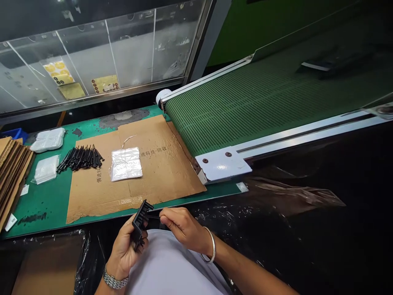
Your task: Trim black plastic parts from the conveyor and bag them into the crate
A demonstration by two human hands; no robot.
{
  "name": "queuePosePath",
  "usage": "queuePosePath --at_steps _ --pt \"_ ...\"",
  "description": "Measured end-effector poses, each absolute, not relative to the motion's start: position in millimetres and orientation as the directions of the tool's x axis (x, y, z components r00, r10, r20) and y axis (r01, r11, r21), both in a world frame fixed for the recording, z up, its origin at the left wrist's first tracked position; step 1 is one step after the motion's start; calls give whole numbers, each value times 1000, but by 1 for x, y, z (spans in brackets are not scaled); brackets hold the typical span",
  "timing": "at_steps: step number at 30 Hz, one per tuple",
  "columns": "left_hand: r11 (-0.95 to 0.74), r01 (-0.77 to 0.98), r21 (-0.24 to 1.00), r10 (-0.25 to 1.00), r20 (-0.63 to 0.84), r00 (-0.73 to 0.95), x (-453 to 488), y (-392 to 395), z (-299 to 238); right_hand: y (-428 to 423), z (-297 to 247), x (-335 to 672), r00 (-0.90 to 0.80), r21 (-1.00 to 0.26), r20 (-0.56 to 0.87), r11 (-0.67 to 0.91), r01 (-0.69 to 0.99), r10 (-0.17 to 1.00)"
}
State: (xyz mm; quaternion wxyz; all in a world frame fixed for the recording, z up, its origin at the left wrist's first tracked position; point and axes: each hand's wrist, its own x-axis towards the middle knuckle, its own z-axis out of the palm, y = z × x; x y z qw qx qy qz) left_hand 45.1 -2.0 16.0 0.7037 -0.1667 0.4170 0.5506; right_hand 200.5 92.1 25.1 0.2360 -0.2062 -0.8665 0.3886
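Observation:
My left hand (122, 249) is closed around a black moulded plastic part (140, 221) with a row of ribs or slots along one side. Just right of it, the closed fingers of my right hand (186, 228) pinch a thin black rod (155, 216). The rod points at the ribbed part, but I cannot tell whether its tip is inside it. Beyond my hands, a stack of clear plastic bags (126, 164) lies on a flattened cardboard sheet (162, 176). A pile of thin black plastic pins (82, 158) rests at the sheet's left edge.
A green conveyor belt (233, 106) slopes up to the right, with a dark part (322, 63) on it. Left on the green table (46, 205) are more bag stacks (46, 169) and piled cardboard (14, 172). A clear panel of pockets (132, 53) stands behind.

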Motion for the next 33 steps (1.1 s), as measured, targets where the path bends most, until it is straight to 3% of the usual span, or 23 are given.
queuePosePath --at_steps 7,11,24,33 --pt "394 -833 389 656 -754 -42 55 3 26 82 32 197 -787 -579 385 790 201 482" --pt "422 -817 392 662 -749 -18 58 6 28 84 34 195 -789 -462 441 862 208 427" --pt "395 -824 405 668 -743 -45 59 17 34 96 38 193 -819 -370 463 913 171 341" --pt "420 -838 350 652 -758 10 56 21 26 106 32 203 -889 -290 437 957 9 140"
